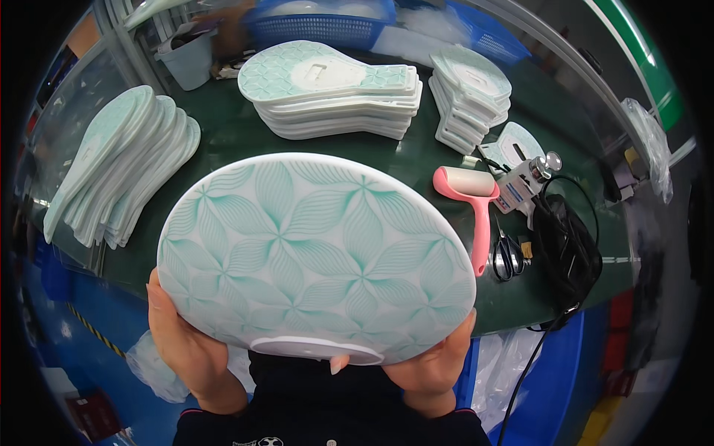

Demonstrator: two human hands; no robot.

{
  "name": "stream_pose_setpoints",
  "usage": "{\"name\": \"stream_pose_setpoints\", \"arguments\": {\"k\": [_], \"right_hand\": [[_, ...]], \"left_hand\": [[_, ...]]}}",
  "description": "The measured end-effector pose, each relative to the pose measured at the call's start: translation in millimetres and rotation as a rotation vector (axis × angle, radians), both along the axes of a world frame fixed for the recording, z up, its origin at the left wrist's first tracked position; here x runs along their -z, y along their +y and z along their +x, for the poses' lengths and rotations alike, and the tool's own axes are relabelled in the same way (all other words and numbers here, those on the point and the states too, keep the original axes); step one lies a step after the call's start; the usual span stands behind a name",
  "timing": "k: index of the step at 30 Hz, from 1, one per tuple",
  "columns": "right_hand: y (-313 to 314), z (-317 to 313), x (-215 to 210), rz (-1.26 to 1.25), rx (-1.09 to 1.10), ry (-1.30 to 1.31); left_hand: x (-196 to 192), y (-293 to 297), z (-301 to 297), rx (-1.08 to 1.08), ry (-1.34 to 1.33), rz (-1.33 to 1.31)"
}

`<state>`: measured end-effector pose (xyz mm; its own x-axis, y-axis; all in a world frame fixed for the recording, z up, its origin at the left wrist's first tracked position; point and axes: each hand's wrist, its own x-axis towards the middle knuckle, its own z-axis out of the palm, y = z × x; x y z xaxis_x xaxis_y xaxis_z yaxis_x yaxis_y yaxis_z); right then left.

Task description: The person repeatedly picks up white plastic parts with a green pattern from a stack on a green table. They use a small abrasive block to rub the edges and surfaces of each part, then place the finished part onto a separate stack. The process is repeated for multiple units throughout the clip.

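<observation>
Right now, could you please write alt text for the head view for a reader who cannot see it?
A person's left hand and right hand hold up a large oval white panel with a teal leaf pattern over a dark green table. Stacks of similar panels, a pink lint roller, scissors and a black cable lie behind.

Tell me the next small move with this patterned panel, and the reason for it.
Probably tilt the oval panel to check its surface. Both the left hand and right hand grip its lower edge, holding it up facing the camera, above the green table, the pink roller untouched.
</observation>
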<state>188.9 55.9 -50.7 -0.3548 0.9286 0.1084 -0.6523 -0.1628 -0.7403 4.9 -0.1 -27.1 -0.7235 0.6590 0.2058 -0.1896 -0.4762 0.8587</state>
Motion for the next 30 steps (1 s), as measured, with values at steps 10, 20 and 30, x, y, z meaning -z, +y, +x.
{"name": "stream_pose_setpoints", "arguments": {"k": [10,20,30], "right_hand": [[10,2,-20,-0.005,-0.508,-0.108],[30,14,-15,0.026,-0.2,0.051],[28,13,-68,-0.219,-0.627,-0.095]], "left_hand": [[-5,3,-2,0.169,-0.136,-0.054],[-2,-10,17,0.657,-0.06,-0.067],[20,-26,13,0.516,-0.036,-0.103]]}}
